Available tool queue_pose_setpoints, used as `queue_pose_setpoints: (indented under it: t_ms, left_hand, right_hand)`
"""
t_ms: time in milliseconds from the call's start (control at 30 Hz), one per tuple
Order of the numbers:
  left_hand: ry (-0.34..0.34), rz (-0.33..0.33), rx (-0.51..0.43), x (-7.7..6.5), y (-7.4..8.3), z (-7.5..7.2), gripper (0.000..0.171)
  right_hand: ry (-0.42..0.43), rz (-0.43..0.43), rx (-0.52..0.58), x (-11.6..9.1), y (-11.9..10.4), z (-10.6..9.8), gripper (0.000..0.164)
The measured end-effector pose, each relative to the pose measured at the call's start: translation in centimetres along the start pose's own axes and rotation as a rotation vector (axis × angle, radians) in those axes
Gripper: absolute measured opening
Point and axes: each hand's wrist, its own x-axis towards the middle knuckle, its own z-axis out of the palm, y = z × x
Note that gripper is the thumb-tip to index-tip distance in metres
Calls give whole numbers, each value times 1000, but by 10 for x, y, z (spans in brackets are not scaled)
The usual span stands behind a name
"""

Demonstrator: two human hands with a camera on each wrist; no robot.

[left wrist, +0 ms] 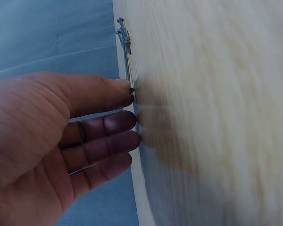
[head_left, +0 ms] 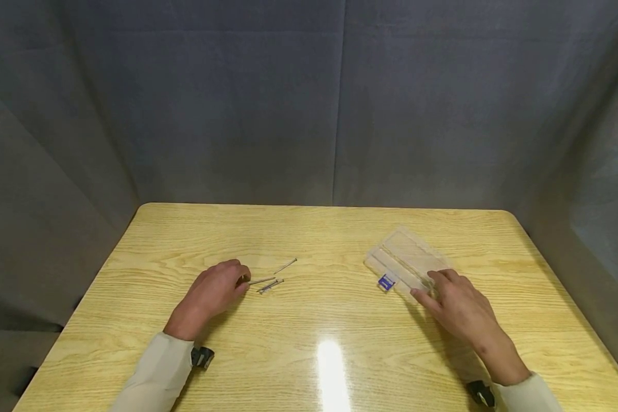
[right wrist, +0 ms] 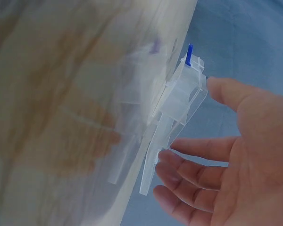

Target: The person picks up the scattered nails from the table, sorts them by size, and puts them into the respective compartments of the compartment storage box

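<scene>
My left hand [head_left: 218, 289] pinches a thin metal nail [head_left: 261, 281] by one end, between thumb and index finger. In the left wrist view its other fingers are extended, fingertips right at the tabletop. A few more nails [head_left: 270, 286] lie just beyond it, and a single nail [head_left: 285, 265] sits farther back. On the right, my right hand [head_left: 460, 303] holds the near edge of a clear plastic case [head_left: 404, 252], thumb on one side and fingers on the other. The case carries a blue label [head_left: 386, 282] and sits open and askew in the right wrist view [right wrist: 179, 94].
Both hands work over a wood-grain table [head_left: 268, 355] with rounded far corners. Grey curtains [head_left: 226, 114] surround it at the back and sides. A bright reflection [head_left: 332, 372] shows on the near middle of the tabletop.
</scene>
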Motion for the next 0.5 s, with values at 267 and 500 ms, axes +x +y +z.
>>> queue_pose_setpoints:
  t_ms: [267,500]
  left_hand:
    - [-2,4,2,1,-1,1,4]
    - [10,8,12,0,-1,1,6]
  right_hand:
    - [-8,12,-1,0,0,0,66]
    - [-7,-3,-13,1,-1,0,65]
